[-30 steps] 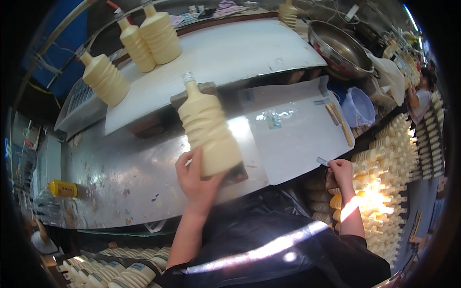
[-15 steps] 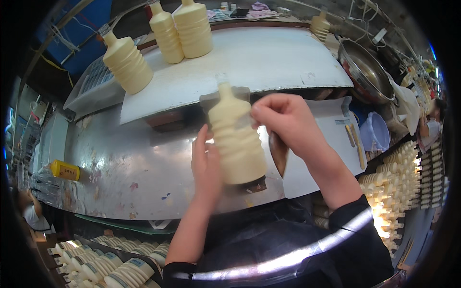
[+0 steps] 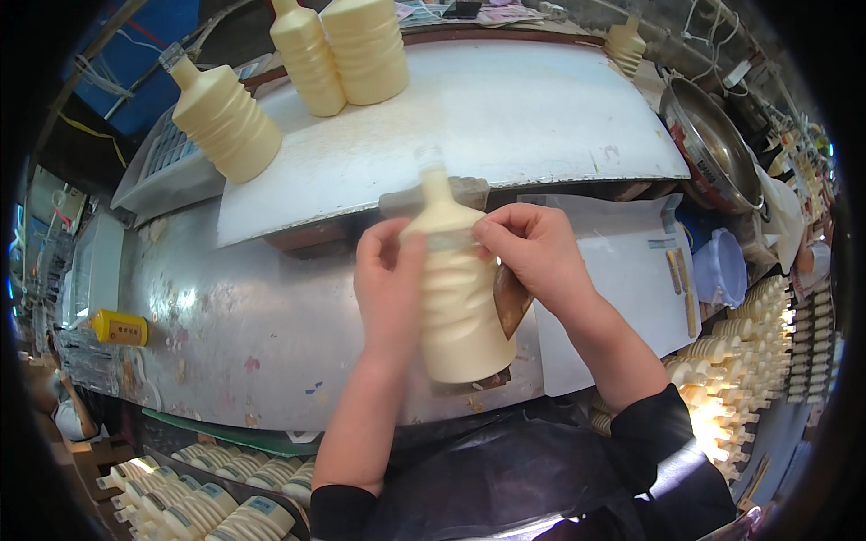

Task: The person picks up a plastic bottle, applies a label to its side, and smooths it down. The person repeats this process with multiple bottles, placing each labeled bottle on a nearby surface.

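Observation:
A cream-coloured bottle with wavy ribs and a clear neck stands in front of me, its neck pointing away. Across its shoulder runs a thin greyish translucent strip. My right hand pinches the strip's right end between thumb and forefinger. Below that palm juts a brown wedge-shaped piece, apparently tucked into the same hand. At the strip's left end my left hand, a little blurred, has its fingers curled against the bottle. A grey block shows behind the bottle's shoulder.
Similar bottles stand on the raised white board. A yellow container lies on the metal table. To the right are white paper, thin tools, a lilac bucket and a metal basin. Rows of bottles flank me.
The left hand has moved up the bottle's side to its shoulder. The bottle sits slightly lower and further right in view, and the strip now lies across it between both hands.

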Motion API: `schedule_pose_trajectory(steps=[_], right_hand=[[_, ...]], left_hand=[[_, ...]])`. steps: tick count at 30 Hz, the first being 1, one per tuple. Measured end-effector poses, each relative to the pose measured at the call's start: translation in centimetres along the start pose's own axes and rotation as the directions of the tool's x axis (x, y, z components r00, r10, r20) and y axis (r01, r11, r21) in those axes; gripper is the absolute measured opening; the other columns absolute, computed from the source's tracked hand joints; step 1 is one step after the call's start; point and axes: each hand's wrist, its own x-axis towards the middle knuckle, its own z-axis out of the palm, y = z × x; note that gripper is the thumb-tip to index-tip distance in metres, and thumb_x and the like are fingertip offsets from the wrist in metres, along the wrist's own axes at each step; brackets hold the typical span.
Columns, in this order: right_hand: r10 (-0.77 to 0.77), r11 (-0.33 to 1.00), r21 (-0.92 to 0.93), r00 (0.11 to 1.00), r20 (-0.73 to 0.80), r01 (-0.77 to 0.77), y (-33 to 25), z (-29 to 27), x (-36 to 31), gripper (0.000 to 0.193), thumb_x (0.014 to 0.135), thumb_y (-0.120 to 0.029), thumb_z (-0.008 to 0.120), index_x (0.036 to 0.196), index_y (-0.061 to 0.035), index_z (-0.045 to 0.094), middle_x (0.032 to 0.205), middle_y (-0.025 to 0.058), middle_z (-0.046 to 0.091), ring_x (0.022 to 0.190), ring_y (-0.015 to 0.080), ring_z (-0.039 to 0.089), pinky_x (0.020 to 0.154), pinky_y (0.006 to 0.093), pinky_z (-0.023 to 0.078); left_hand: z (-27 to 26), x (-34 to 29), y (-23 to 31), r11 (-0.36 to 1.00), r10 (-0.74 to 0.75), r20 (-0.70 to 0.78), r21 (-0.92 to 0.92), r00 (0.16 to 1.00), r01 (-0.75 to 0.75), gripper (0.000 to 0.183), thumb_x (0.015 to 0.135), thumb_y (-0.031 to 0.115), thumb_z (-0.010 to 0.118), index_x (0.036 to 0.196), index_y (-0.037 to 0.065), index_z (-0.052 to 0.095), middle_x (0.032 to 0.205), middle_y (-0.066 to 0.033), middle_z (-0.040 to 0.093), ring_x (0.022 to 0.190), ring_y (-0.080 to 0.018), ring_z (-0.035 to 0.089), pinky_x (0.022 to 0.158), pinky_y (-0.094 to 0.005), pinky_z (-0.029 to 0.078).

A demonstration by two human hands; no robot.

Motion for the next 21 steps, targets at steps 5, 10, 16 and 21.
schedule_pose_trajectory(steps=[5,10,16,21], right_hand=[[-0.048,0.999,-0.020,0.999,0.005,0.048,0.2,0.2,0.3,0.016,0.093,-0.015,0.072,0.093,0.0014,0.074,0.080,-0.0005,0.070,0.072,0.0036,0.060,0.064,0.0211,0.047],[-0.088,0.994,-0.070,0.996,0.014,0.089,0.4,0.1,0.7,0.017,0.093,-0.014,0.071,0.093,0.0027,0.074,0.081,0.0000,0.071,0.073,0.0034,0.060,0.064,0.0212,0.048],[-0.108,0.989,-0.105,0.994,0.002,0.108,0.3,0.2,0.8,0.018,0.093,-0.015,0.072,0.093,0.0033,0.074,0.080,0.0005,0.071,0.073,0.0037,0.061,0.064,0.0215,0.049],[-0.116,0.984,-0.135,0.993,-0.019,0.113,0.4,-0.1,0.8,0.018,0.092,-0.014,0.073,0.091,0.0035,0.074,0.081,0.0009,0.072,0.072,0.0034,0.061,0.063,0.0213,0.049]], left_hand=[[-0.3,-0.1,0.1,0.994,-0.023,-0.003,-0.111,1.000,0.022,0.032,0.101,0.022,0.068,0.124,0.001,0.059,0.115,-0.0082,0.065,0.104,-0.0133,0.061,0.090,-0.0293,0.051],[0.2,-0.4,0.7,0.994,0.005,0.010,-0.110,1.000,-0.004,0.031,0.102,0.021,0.068,0.123,0.000,0.059,0.114,-0.0083,0.066,0.103,-0.0130,0.061,0.090,-0.0288,0.052],[0.4,-0.4,0.8,0.997,0.010,-0.011,-0.071,1.000,-0.011,0.029,0.102,0.019,0.067,0.122,-0.001,0.060,0.113,-0.0088,0.066,0.100,-0.0129,0.062,0.089,-0.0284,0.052],[0.6,-0.4,0.7,0.998,0.010,-0.030,-0.063,0.999,-0.012,0.029,0.102,0.018,0.067,0.122,-0.001,0.060,0.112,-0.0088,0.066,0.101,-0.0130,0.062,0.089,-0.0287,0.052]])
